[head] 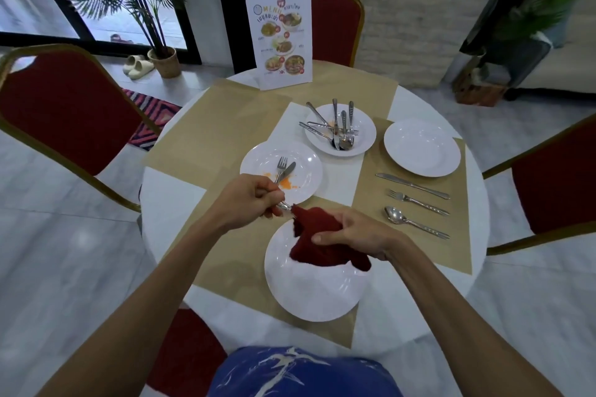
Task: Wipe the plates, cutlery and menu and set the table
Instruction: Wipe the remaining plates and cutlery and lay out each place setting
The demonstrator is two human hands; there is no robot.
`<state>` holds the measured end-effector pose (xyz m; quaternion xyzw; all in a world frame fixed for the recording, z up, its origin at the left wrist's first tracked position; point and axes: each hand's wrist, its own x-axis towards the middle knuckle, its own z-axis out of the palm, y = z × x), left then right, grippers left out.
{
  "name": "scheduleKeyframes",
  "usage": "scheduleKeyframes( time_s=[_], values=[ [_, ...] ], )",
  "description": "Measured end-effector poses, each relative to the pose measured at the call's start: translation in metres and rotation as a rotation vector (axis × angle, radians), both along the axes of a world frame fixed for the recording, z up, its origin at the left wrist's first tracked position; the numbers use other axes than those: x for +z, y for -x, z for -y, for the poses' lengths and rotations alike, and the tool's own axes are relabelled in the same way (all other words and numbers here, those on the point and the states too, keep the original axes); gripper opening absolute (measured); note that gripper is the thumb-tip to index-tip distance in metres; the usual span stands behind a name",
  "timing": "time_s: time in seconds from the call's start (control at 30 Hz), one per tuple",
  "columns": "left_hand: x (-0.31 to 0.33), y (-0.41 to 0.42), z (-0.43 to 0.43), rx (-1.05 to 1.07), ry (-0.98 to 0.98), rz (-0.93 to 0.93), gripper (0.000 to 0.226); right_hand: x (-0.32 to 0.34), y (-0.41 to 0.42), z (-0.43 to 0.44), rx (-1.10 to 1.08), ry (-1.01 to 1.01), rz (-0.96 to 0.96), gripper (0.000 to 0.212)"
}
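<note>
Crumpled red cloth (322, 243), steel cutlery (282, 164)

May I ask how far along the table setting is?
Done: the right place has a clean plate, knife, fork and spoon. In hand: left hand holds a second fork and knife; right hand wipes them with the red cloth. Left: the stained plate, cutlery pile, perhaps the menu.

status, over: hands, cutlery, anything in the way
Left hand grips fork and knife; right hand grips red cloth at their handle ends. Stained plate not yet wiped; cutlery pile beyond. Nothing in the way.
</note>
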<state>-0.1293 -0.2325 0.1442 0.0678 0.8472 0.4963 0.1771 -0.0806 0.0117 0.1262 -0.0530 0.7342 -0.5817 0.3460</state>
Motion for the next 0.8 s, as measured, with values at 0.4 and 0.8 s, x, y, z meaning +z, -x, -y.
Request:
scheduleKeyframes(
  time_s=[0.4, 0.8],
  values=[
    [-0.002, -0.035, -0.015, 0.244, -0.128, -0.021, 0.021, 0.025, 0.031, -0.026, -0.479, 0.056, -0.138, 0.022],
    [-0.001, -0.074, -0.055, 0.173, -0.154, 0.144, 0.024, 0.000, 0.037, 0.054, -1.229, 0.357, -0.029, 0.017]
  ],
)
